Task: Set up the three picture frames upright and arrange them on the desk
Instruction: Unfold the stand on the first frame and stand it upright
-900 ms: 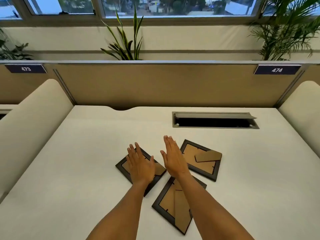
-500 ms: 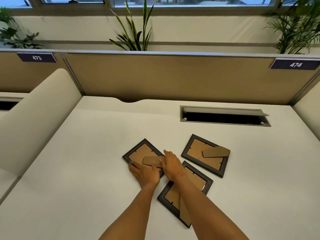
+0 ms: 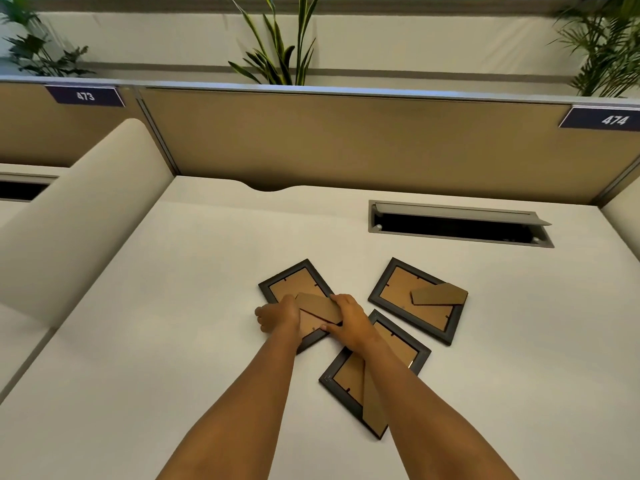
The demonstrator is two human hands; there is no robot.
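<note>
Three dark picture frames lie face down on the white desk [image 3: 138, 341], their brown cardboard backs up. The left frame [image 3: 289, 284] is under both my hands. My left hand [image 3: 277, 315] grips its left edge. My right hand [image 3: 349, 318] holds its right side, fingers on the brown stand flap [image 3: 318, 306], which is lifted a little. The near frame [image 3: 374, 379] lies partly under my right forearm, its stand flat. The right frame [image 3: 415, 299] lies untouched with its stand swung out sideways.
An open cable slot with a grey lid [image 3: 457, 223] sits in the desk at the back right. A tan partition [image 3: 346, 140] closes the back, cream dividers [image 3: 76, 216] stand at each side. Plants rise behind the partition.
My hands came down from hovering open above the frames and closed on the left frame and its stand flap. The camera tilted further down and closer.
</note>
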